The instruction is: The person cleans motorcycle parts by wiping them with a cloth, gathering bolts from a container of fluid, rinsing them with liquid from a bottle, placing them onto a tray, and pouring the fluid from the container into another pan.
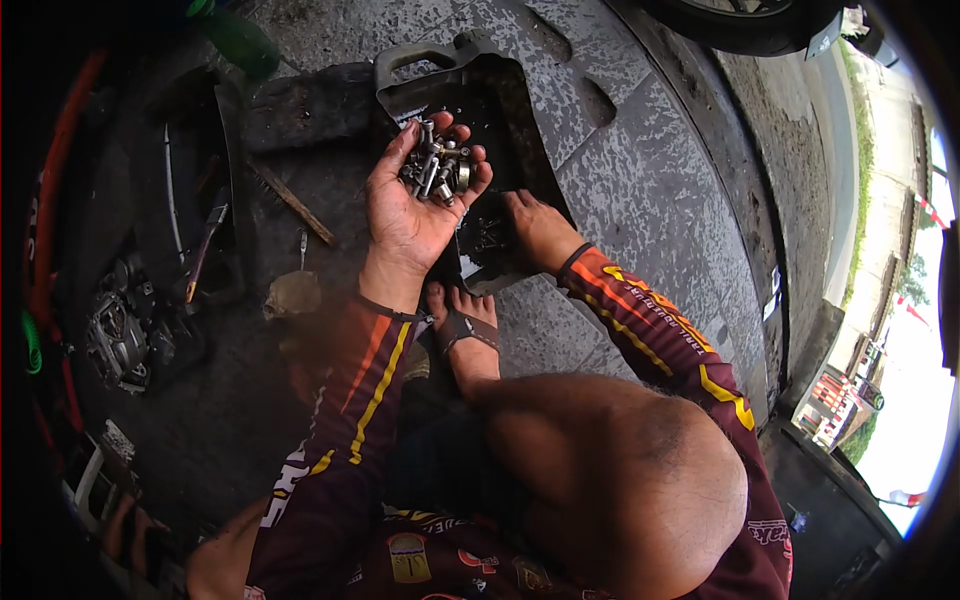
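Palm up, my left hand (pixel 415 215) cups a pile of metal bolts and small fittings (pixel 437 165), its fingers curled round them. It is held over the near left side of a black plastic tray (pixel 513 95) with a moulded handle. My right hand (pixel 543 232) reaches down into the tray's near right part, beside several small dark bolts (pixel 487 238) on the tray floor. Its fingers are bent and their tips are partly hidden, so what they hold, if anything, cannot be made out.
A wooden-handled brush (pixel 292 205) and a paintbrush (pixel 207 250) lie left of the tray. Further left sits a metal engine part (pixel 118 340). A green bottle (pixel 240 42) is at the top left, a wheel (pixel 745 15) at the top right. My foot (pixel 470 335) is close below the tray.
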`<state>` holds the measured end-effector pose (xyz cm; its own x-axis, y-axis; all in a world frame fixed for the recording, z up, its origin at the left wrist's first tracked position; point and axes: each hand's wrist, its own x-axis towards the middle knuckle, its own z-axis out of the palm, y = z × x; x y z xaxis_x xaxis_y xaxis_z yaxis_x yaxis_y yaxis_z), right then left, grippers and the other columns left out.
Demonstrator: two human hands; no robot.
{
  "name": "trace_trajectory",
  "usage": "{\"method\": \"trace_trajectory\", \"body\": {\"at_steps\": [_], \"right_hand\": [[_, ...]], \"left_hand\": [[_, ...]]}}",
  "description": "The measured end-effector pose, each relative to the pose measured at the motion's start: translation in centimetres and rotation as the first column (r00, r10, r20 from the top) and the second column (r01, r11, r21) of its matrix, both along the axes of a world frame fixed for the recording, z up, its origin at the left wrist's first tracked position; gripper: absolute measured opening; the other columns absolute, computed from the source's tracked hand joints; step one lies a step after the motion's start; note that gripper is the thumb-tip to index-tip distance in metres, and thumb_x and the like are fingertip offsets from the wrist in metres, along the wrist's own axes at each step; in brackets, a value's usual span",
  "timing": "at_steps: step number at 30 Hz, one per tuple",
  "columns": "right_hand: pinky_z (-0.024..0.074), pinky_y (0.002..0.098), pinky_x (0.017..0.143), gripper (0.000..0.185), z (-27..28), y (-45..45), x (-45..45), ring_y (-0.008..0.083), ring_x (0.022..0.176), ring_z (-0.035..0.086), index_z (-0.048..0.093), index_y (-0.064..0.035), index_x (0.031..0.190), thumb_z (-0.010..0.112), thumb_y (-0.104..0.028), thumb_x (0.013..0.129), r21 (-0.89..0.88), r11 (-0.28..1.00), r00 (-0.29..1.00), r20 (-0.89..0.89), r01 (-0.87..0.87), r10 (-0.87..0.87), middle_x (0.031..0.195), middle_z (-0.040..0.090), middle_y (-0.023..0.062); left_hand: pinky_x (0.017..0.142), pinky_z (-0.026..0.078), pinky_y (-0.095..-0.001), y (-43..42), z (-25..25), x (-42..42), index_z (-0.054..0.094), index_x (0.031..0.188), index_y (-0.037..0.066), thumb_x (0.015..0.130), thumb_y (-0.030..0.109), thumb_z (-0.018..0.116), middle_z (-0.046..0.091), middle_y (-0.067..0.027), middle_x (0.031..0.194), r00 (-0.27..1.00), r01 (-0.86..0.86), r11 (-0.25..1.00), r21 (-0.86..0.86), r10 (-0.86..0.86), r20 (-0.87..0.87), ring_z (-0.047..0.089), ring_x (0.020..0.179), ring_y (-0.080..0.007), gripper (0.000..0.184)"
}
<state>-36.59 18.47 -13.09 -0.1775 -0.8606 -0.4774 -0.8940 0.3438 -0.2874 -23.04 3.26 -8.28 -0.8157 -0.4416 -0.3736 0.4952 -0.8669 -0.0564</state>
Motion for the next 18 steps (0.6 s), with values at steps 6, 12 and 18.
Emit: {"method": "trace_trajectory", "body": {"at_steps": [6, 12, 18], "right_hand": [[0.0474, 0.039, 0.09, 0.053, -0.6, 0.0, 0.0, 0.0394, 0.106, 0.056, 0.044, 0.0021, 0.125, 0.061, -0.003, 0.075, -0.021, 1.0, 1.0, 0.018, 0.005, -0.005, 0.12, 0.049, 0.0253], [0.047, 0.0399, 0.091, 0.058, 0.1, -0.2, 0.4, 0.0394, 0.107, 0.056, 0.046, 0.0024, 0.122, 0.07, -0.012, 0.071, 0.065, 0.996, 0.978, 0.191, 0.066, -0.078, 0.118, 0.05, 0.0257], [0.0475, 0.0419, 0.089, 0.062, -0.7, -0.6, 1.2, 0.0399, 0.105, 0.056, 0.049, 0.0006, 0.123, 0.071, -0.028, 0.072, -0.027, 0.999, 0.969, 0.242, 0.044, -0.037, 0.116, 0.052, 0.0251]], "left_hand": [[0.085, 0.049, -0.0439, -0.2, 0.0, 0.4, 0.058, 0.109, 0.003, 0.092, 0.027, 0.054, 0.059, -0.014, 0.104, 1.0, -0.001, 1.0, -0.001, 0.001, -0.007, 0.056, 0.097, -0.0298, 0.029], [0.085, 0.05, -0.0446, -0.7, 0.0, 0.5, 0.059, 0.109, 0.001, 0.093, 0.029, 0.05, 0.06, -0.0143, 0.101, 0.999, -0.022, 1.0, 0.014, 0.022, 0.027, 0.058, 0.093, -0.0295, 0.034], [0.085, 0.05, -0.0446, -0.8, 0.1, 0.6, 0.058, 0.109, 0.001, 0.093, 0.029, 0.051, 0.06, -0.0144, 0.101, 0.998, -0.031, 1.0, 0.001, 0.031, 0.055, 0.058, 0.093, -0.0298, 0.033]]}}
